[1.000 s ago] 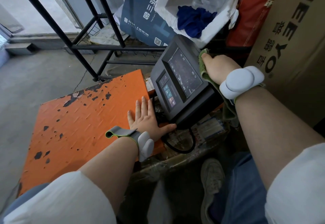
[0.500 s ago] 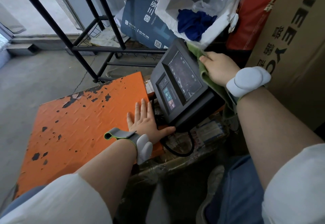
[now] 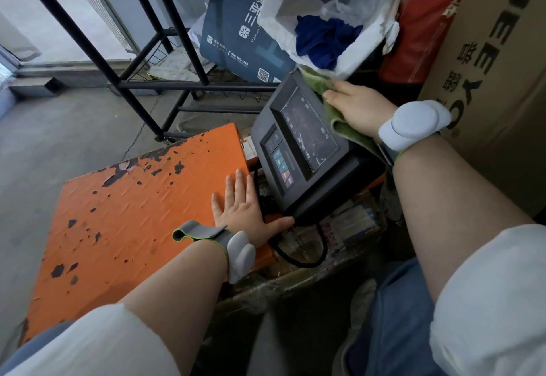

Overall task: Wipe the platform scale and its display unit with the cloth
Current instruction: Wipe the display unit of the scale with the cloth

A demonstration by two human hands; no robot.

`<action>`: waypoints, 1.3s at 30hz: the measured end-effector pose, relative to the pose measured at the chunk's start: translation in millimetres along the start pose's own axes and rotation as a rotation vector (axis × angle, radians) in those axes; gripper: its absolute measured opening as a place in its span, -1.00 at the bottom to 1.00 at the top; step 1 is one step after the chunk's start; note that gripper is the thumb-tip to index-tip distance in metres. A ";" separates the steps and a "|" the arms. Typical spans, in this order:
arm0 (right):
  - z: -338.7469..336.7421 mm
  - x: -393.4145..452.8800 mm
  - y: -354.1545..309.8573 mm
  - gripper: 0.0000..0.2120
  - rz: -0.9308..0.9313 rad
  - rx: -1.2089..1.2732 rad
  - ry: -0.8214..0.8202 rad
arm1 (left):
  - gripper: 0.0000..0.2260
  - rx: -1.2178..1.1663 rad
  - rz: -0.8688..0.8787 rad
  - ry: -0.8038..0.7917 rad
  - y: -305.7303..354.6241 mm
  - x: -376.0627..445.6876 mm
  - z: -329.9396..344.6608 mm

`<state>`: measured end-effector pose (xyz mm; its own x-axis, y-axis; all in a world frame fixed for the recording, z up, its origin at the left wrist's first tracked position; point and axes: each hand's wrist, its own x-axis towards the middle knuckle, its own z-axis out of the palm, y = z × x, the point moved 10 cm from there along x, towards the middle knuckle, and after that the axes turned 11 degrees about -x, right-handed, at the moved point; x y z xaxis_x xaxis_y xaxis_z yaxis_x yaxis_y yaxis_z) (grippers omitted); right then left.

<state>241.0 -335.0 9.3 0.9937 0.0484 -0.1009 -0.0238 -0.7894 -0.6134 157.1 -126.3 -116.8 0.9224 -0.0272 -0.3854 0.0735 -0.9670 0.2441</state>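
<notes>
My right hand [image 3: 359, 106] lies flat on the green cloth [image 3: 342, 126], fingers straight and close together, pressing it onto the far right edge of the display unit [image 3: 304, 151], up by its top corner. The cloth trails back under my wrist along that same edge. My left hand [image 3: 240, 210] is spread flat, fingers apart, on the near right corner of the orange platform scale [image 3: 133, 213], just left of the display unit, thumb reaching toward the unit's lower edge. A black cable [image 3: 307, 260] loops below the unit. Beyond the unit sits a white foam box [image 3: 363, 47] holding a blue rag [image 3: 325, 38], a dark blue bag [image 3: 236, 32] beside it, a black rack [image 3: 165, 50] farther left, and a cardboard carton [image 3: 496, 80] to the right.
</notes>
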 end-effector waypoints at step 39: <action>-28.3 -12.5 30.3 -0.70 0.183 0.735 0.257 | -0.48 -0.517 0.598 0.448 134.4 -27.7 -144.5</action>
<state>231.0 -376.9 14.2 0.9591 -0.2557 -0.1214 -0.1660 -0.1609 -0.9729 196.3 -218.8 55.2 0.9145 -0.2822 0.2900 -0.4036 -0.5856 0.7030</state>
